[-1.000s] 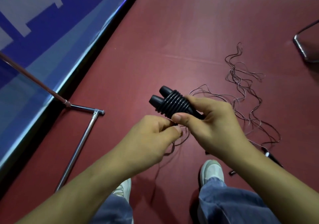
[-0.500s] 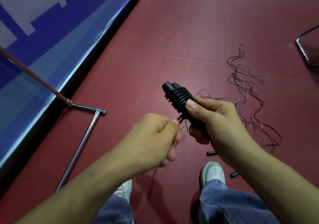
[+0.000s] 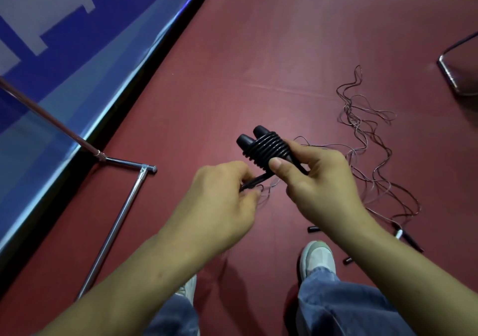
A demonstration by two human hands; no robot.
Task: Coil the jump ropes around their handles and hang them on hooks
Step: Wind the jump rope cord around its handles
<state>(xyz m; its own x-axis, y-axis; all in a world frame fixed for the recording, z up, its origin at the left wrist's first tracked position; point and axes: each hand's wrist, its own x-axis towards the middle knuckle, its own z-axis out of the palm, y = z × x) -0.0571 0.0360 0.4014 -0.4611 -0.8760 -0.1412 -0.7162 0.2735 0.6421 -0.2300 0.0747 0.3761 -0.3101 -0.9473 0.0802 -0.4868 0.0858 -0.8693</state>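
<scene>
Clearly, the right hand [image 3: 318,188] had its grip closed around the two black handles [image 3: 245,140], wound with coiled rope [image 3: 269,152], above the red floor [image 3: 284,51]. The left hand [image 3: 219,206] pinched the loose end [image 3: 256,180].

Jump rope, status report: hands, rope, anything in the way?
Right hand grips coiled black jump rope. Left hand pinches its loose end. Thin ropes tangled on floor.
</scene>
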